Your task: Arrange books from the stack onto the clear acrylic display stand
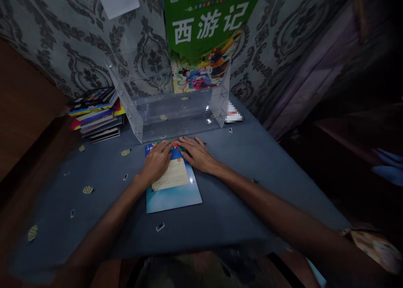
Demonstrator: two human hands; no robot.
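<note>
Booklet (173, 199) lies flat under left hand (158, 160) and right hand (198, 155)

The booklet rests on the tabletop (226, 227), its top edge just in front of a clear stand (135, 122). Its glossy blue surface carries a cream panel of small text, with a colourful print along the top, largely hidden by the fingers. The lower part, pale blue, is uncovered.

The left hand lies palm down over the upper left part, covering some of the panel. Its grip is open, fingers reaching forward close together, with nothing clasped. The right hand lies palm down at the upper right corner, partly on the booklet and partly beyond its right edge. Its grip is open too, fingers loosely spread, holding nothing. The fingertips of the two hands are near each other but apart.

The tabletop's cover is blue-grey, printed with pineapples and small labels. Left of the stand sits an uneven stack of books (100, 119); right of it lies a white item (233, 115), blurred out. Behind the stand is a green poster (210, 48) with large white characters, against patterned wallpaper (151, 55). A white sheet (121, 1) hangs higher up, to the poster's left.
</note>
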